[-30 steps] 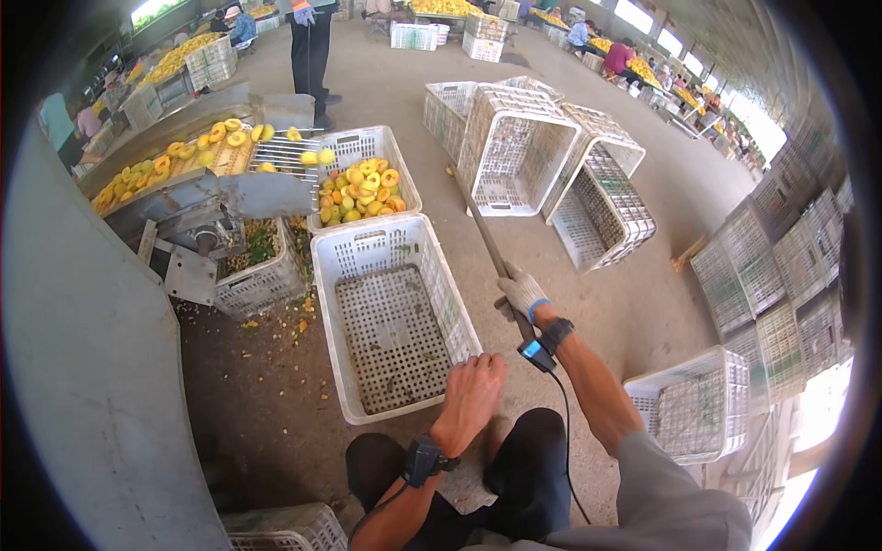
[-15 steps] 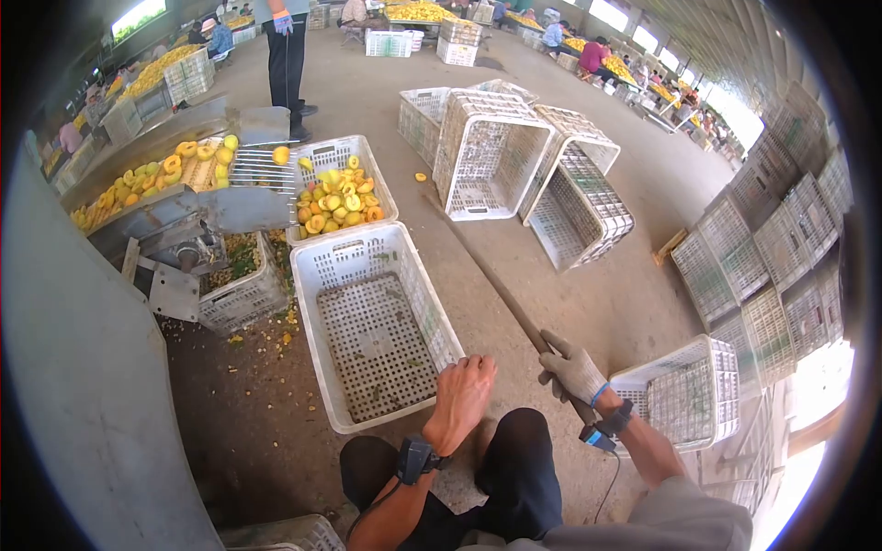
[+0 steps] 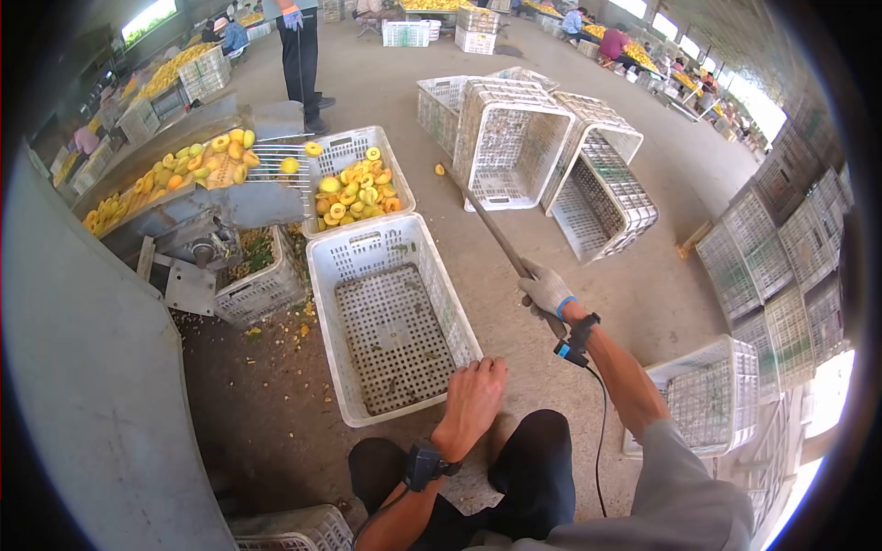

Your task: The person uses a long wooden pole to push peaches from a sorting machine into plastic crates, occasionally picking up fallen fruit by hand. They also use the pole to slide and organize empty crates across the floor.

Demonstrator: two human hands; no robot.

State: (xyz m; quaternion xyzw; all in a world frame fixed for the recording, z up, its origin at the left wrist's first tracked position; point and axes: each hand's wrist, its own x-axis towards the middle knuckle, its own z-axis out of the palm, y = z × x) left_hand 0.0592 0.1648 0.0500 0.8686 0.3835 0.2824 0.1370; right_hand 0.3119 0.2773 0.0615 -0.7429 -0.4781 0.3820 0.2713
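My left hand, bare and with a device on its wrist, curls its fingers at the near right corner of an empty white plastic crate. Dark perforations and some leaf bits show on the crate's floor. My right hand wears a light work glove and is closed around a long brown pole. The pole slants away over the concrete, its far end close to a fruit half on the floor. Touching the empty crate's far side is a second crate holding halved yellow peaches.
On the left, a metal sorting machine carries fruit onto a rod chute; a crate of scraps sits beneath. Tipped crates lie ahead, stacked ones at right. A person stands beyond the machine.
My right hand has moved forward and slightly left with the pole. My left hand stays at the crate corner. Fruit has shifted along the machine and chute. The whole view has turned a little.
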